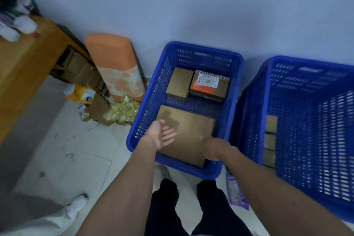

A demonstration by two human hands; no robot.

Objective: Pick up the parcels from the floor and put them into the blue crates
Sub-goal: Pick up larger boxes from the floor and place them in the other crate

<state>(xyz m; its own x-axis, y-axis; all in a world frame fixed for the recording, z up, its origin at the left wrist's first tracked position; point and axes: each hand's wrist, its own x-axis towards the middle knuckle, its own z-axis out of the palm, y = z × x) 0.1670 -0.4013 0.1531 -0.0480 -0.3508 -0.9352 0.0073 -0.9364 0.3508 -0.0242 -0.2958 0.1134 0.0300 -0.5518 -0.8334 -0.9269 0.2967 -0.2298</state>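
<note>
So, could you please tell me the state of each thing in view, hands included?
Left blue plastic crate: partly filled.
Large flat cardboard box: inside it, at the near end.
Left hand: open, above that box.
Right hand: at that box's right edge, grip unclear.
Right blue plastic crate: brown boxes along its left wall.
Purple plastic pouch: lying on the floor, not yet crated.

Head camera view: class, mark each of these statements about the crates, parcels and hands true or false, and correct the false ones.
1. The left blue crate holds three cardboard parcels. True.
2. The left hand holds a parcel. False: it is open, over the large cardboard box.
3. The right blue crate is empty. False: cardboard boxes stand along its left wall.
4. A purple packet lies on the floor by the crates. True.
</note>
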